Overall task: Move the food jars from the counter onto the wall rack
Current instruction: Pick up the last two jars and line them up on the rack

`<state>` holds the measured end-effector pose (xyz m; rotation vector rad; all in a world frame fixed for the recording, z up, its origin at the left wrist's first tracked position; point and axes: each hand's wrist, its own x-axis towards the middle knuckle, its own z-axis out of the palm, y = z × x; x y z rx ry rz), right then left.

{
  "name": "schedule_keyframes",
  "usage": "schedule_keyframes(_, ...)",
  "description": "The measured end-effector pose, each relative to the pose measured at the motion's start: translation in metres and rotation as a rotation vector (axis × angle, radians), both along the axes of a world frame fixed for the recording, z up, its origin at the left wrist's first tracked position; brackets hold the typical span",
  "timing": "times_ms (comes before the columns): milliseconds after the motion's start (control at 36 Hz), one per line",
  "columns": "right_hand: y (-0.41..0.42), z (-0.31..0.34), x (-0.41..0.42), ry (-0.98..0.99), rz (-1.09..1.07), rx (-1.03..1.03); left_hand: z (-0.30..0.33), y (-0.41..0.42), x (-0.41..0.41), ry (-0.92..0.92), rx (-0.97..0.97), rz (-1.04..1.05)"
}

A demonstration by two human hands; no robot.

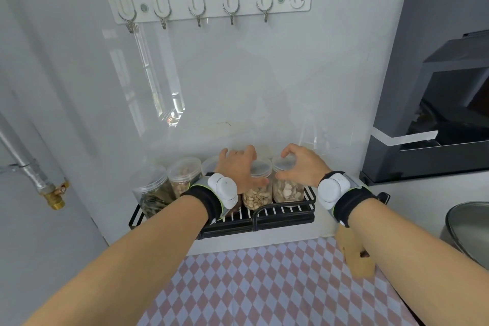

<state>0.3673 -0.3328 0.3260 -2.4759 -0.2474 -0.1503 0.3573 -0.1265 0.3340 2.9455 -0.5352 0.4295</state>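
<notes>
A black wire wall rack [285, 216] holds a row of several clear lidded jars. From the left they are a jar of dark green leaves [153, 194], a jar of nuts [184, 176], a jar with dark contents [209, 164], a jar of pale seeds [258, 194] and a jar of pale slices [287, 190]. My left hand [238, 167] lies over the lid of the dark jar, hiding most of it, with the thumb against the seed jar. My right hand [301, 164] curls around the lid of the slice jar, thumb on its front.
A white hook rail [209, 4] hangs on the wall above. A black range hood [434, 87] fills the right side. A metal pot [468, 225] and a brown wooden piece [357, 259] sit at the right on the counter, next to a checked cloth [264, 286]. A pipe with a brass valve [54, 193] runs at the left.
</notes>
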Motion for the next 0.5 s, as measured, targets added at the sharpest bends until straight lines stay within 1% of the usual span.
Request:
schedule_keyframes(83,0.002,0.001,-0.003,0.035,0.020,-0.054,0.004,0.008,-0.004,-0.019,-0.052,-0.026)
schedule_keyframes(111,0.003,0.001,-0.004,0.021,0.020,-0.109,0.006,0.012,-0.005,-0.036,-0.067,-0.025)
schedule_keyframes(167,0.005,0.002,-0.007,-0.073,0.020,-0.195,0.010,0.026,-0.009,-0.081,-0.101,0.007)
schedule_keyframes(250,0.015,0.008,-0.014,-0.222,0.069,-0.188,0.015,0.057,-0.017,-0.164,-0.157,0.132)
schedule_keyframes(333,0.033,0.010,-0.021,-0.218,0.125,-0.253,0.014,0.088,-0.030,-0.208,-0.216,0.359)
schedule_keyframes(417,0.048,0.010,-0.023,-0.157,0.130,-0.330,0.011,0.114,-0.043,-0.086,-0.207,0.570)
schedule_keyframes(500,0.066,0.007,-0.026,-0.149,0.148,-0.355,0.004,0.137,-0.057,0.015,-0.175,0.626)
